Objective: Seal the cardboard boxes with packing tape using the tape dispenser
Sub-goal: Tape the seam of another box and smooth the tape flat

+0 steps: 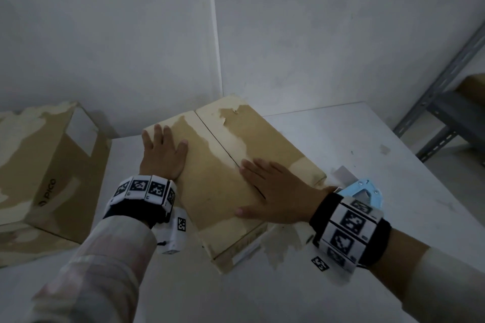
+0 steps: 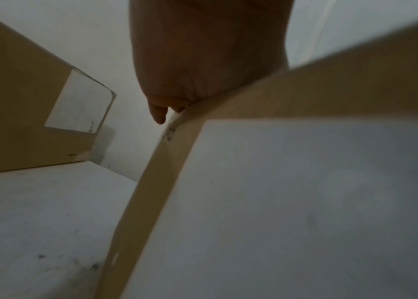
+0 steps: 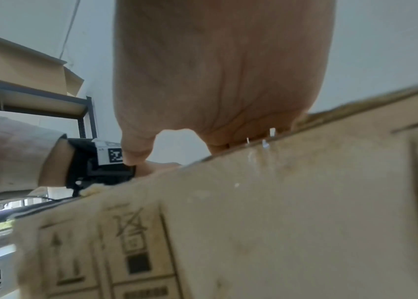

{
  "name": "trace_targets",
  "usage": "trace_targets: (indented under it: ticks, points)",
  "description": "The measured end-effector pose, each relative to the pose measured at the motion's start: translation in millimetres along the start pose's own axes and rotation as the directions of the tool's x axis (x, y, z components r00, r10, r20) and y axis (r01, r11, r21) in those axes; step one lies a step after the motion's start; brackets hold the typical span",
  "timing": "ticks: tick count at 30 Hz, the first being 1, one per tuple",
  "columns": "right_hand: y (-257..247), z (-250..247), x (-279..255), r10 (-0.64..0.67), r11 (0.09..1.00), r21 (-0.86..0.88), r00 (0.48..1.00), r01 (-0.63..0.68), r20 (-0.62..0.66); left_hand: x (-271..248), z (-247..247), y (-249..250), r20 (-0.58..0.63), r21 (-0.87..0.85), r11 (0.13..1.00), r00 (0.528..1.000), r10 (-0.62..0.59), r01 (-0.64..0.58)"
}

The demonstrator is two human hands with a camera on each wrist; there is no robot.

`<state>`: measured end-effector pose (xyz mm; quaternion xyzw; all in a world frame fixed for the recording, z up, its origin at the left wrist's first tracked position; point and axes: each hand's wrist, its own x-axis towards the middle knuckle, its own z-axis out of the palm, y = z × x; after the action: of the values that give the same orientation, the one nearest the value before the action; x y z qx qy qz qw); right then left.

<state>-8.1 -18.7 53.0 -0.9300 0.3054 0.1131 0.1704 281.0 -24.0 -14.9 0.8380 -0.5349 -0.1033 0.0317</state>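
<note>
A worn brown cardboard box (image 1: 220, 165) lies on the white table (image 1: 367, 139), its two top flaps closed along a centre seam (image 1: 223, 147). My left hand (image 1: 162, 152) presses flat on the left flap near its far corner. My right hand (image 1: 273, 189) lies flat across the seam at the near end, fingers straight. A light blue tape dispenser (image 1: 364, 191) sits on the table just behind my right wrist, partly hidden by it. In the left wrist view the palm (image 2: 203, 60) rests on the box edge (image 2: 305, 91); in the right wrist view the palm (image 3: 215, 81) bears on the box top, above the printed box side (image 3: 254, 222).
A larger brown box (image 1: 52, 165) marked PICO stands at the left of the table. A grey metal shelf rack (image 1: 446, 113) stands at the right, with another box on it. White walls meet in a corner behind the box. A shelf with an open box (image 3: 23, 60) shows in the right wrist view.
</note>
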Motion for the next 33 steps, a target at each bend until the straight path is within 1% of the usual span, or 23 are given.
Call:
trace_targets:
  ticks: [3,5,8,10,12,14,15,17,20,23,27,29,31,33]
  points:
    - [-4.0,17.0,-15.3,-0.020,1.000,0.015,0.999,0.021,-0.043,-19.9,-6.5,16.6,-0.113,-0.065,0.998,0.993,-0.020,0.013]
    - [-3.9,27.9,-30.3,-0.029,0.999,0.027,0.994,0.032,-0.105,-25.4,-10.4,22.9,-0.153,-0.087,0.996,0.988,-0.015,0.002]
    - [0.6,47.5,-51.2,-0.041,0.999,-0.022,0.976,0.037,-0.216,-22.8,-13.3,24.1,-0.159,-0.098,0.995,0.987,-0.027,0.011]
    - [0.3,53.8,-59.5,0.006,0.997,-0.078,0.965,-0.027,-0.262,-22.6,-13.3,24.5,-0.166,-0.114,0.993,0.986,-0.029,0.010]
    - [-3.9,47.1,-58.2,0.033,0.993,-0.099,0.948,-0.068,-0.318,-23.9,-13.8,25.1,-0.161,-0.116,0.993,0.986,-0.029,0.010]
    - [-7.7,39.2,-49.6,-0.002,0.994,-0.098,0.924,-0.039,-0.382,-23.7,-15.6,24.4,-0.158,-0.111,0.994,0.987,-0.030,0.012]
    - [-7.3,37.9,-43.7,-0.027,0.996,-0.085,0.919,-0.007,-0.393,-23.2,-16.1,23.9,-0.157,-0.108,0.994,0.987,-0.030,0.013]
    - [-3.0,42.6,-35.8,-0.043,0.998,-0.053,0.928,0.025,-0.370,-24.4,-17.1,24.7,-0.144,-0.094,0.996,0.989,-0.026,0.013]
    - [8.0,62.4,-45.8,-0.030,0.995,-0.098,0.931,-0.006,-0.363,-24.0,-16.4,24.6,-0.161,-0.093,0.996,0.987,-0.016,0.001]
    - [15.5,79.2,-67.5,-0.044,0.993,-0.118,0.907,-0.006,-0.420,-24.0,-14.0,24.0,-0.173,-0.121,0.993,0.985,-0.022,0.001]
    - [15.9,88.2,-76.8,-0.045,0.998,-0.051,0.879,0.023,-0.475,-25.8,-13.7,24.8,-0.181,-0.141,0.990,0.983,-0.036,0.011]
    - [15.3,79.3,-75.1,-0.020,1.000,0.009,0.842,0.029,-0.539,-32.3,-17.9,29.6,-0.158,-0.231,0.972,0.984,-0.081,0.043]
    - [20.1,64.9,-69.4,0.044,0.997,0.081,0.806,0.004,-0.590,-47.1,-22.8,37.1,-0.102,-0.401,0.912,0.985,-0.139,0.087]
    - [34.3,57.1,-61.6,0.110,0.992,0.116,0.788,-0.049,-0.605,-65.6,-21.1,43.0,-0.038,-0.490,0.867,0.992,-0.120,0.086]
